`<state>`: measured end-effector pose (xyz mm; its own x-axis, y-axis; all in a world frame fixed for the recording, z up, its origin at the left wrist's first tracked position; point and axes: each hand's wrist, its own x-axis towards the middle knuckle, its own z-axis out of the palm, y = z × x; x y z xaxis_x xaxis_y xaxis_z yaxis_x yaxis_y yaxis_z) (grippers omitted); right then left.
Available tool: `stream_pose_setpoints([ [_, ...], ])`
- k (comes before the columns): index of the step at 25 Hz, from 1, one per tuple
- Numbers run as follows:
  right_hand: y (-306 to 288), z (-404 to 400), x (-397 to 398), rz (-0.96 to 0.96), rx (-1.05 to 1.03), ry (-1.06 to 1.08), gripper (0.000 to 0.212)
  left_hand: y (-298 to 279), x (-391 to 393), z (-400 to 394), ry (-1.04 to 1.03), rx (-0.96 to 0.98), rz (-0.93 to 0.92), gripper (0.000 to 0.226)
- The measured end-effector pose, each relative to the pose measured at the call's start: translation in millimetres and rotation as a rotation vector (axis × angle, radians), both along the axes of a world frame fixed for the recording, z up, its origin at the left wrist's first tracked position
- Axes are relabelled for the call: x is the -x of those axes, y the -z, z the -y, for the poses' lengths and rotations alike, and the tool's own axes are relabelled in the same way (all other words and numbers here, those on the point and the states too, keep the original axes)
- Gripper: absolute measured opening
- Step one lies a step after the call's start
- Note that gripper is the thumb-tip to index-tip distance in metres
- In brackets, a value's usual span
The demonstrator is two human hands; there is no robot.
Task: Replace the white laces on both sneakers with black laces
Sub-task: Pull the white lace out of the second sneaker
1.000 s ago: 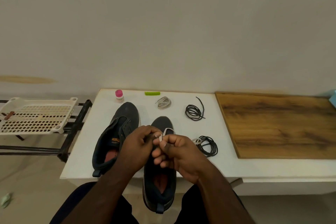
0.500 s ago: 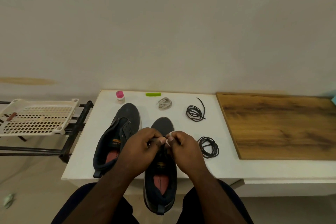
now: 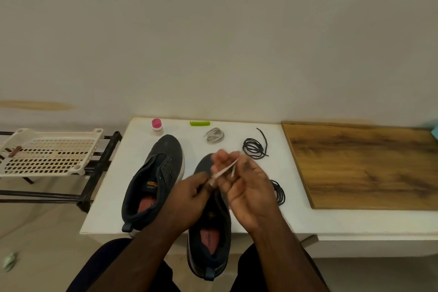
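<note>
Both hands (image 3: 237, 187) pinching white lace (image 3: 225, 170), fingertips (image 3: 214, 181)

Left hand (image 3: 189, 193) fingers curled; right hand (image 3: 246, 182) raised, palm up.

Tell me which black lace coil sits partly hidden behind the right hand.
The near black coil, beside the wooden board, is partly hidden by the right hand. The far black coil lies fully visible near the white coil.

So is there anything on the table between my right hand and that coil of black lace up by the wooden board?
Nothing visible blocks it. The black lace coil lies on bare white table just beyond your right hand. That hand isn't free, though: it holds the white lace together with your left hand.
</note>
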<state>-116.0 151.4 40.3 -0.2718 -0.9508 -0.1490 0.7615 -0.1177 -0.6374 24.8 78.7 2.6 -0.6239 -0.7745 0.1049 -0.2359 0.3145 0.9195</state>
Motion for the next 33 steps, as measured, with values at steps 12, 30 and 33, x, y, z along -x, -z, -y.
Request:
stream_pose_setpoints([
  [12, -1.0, -7.2, 11.1, -0.722, -0.409, -0.38, 0.029, -8.8, -1.6, 6.5, -0.144, 0.144, -0.088, 0.008],
  [30, 16.2, 0.7, 8.8, -1.346, -0.445, -0.063, 0.027, -12.9, -0.5, 0.7, -0.112, 0.23, -0.036, 0.009],
  [33, 10.1, -3.7, 7.0, -0.877, -0.385, -0.32, 0.035, -12.7, -0.3, 2.5, -0.191, 0.096, -0.114, 0.008],
])
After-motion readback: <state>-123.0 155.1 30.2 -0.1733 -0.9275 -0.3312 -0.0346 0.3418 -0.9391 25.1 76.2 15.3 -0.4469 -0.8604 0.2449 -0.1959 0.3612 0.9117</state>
